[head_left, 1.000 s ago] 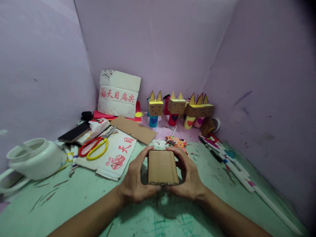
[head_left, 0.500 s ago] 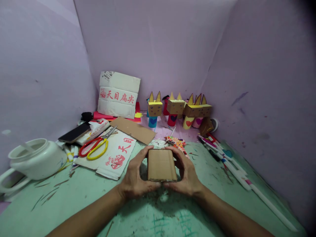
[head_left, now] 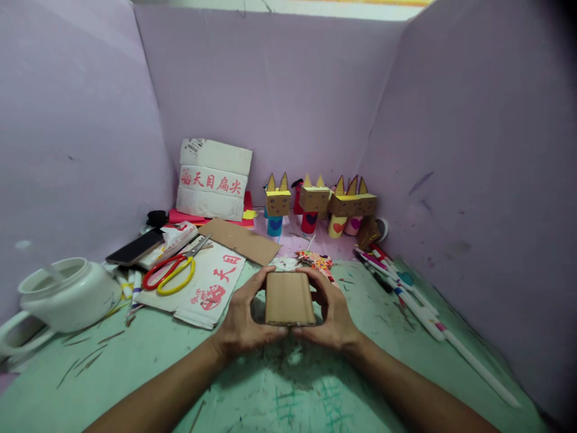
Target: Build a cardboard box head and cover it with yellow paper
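Note:
A small brown cardboard box (head_left: 289, 298) is held between both hands above the green tabletop, its flat face turned up towards me. My left hand (head_left: 246, 316) grips its left side, thumb at the near edge and fingers at the far left corner. On the opposite side my right hand (head_left: 332, 313) mirrors that grip. Both thumbs almost meet below the near edge. Just beyond the box lies a piece of colourful patterned paper (head_left: 317, 260). Scissors (head_left: 174, 272) with red and yellow handles rest on a white printed cardboard sheet (head_left: 211, 294) left of my hands.
Several cardboard figures with pointed ears (head_left: 278, 204) stand along the back. A white pot (head_left: 67, 300) is at the left, near a dark phone (head_left: 135, 246). Markers and white sticks (head_left: 419, 310) lie at the right. Lilac walls (head_left: 270, 78) enclose three sides.
The view has tilted up slightly, showing the top edge of the back wall. Both hands keep their hold on the cardboard box, which has barely moved.

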`<state>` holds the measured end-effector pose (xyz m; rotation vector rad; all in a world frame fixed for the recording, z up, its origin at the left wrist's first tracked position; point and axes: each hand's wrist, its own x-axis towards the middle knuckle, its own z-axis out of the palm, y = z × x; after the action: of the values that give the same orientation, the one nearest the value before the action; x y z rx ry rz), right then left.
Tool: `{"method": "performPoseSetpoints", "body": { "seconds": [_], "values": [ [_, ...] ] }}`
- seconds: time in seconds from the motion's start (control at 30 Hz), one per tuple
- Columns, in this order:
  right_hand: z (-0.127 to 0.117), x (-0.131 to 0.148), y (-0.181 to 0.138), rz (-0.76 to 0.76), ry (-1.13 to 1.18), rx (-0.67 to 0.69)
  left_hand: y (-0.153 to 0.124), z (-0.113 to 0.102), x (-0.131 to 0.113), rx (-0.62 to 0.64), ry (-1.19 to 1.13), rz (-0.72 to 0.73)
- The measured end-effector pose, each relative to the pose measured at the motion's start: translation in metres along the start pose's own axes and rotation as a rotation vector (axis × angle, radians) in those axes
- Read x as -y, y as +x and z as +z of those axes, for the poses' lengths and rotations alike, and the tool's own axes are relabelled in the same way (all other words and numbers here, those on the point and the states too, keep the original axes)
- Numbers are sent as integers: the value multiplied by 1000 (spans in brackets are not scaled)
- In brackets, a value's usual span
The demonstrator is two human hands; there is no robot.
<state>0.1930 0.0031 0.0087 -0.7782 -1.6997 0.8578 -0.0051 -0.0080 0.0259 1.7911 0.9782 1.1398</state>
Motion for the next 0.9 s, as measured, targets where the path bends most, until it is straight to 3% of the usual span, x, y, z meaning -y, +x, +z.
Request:
{"method": "performPoseSetpoints", "body": {
  "seconds": [0.23,0.37,0.57,0.77,0.9],
  "values": [
    [0,-1,8,235,184,-45,5,-2,0,80,-52,-99],
    [1,-1,10,301,264,-63,6,-3,1,92,-210,-152],
    [2,1,11,323,338,-86,5,-2,9,46,-269,-163],
    [7,6,17,551,586,-87,9,-3,21,-58,-482,-147],
    [7,8,19,574,586,-56,10,-4,20,-111,-473,-171]
  ]
}}
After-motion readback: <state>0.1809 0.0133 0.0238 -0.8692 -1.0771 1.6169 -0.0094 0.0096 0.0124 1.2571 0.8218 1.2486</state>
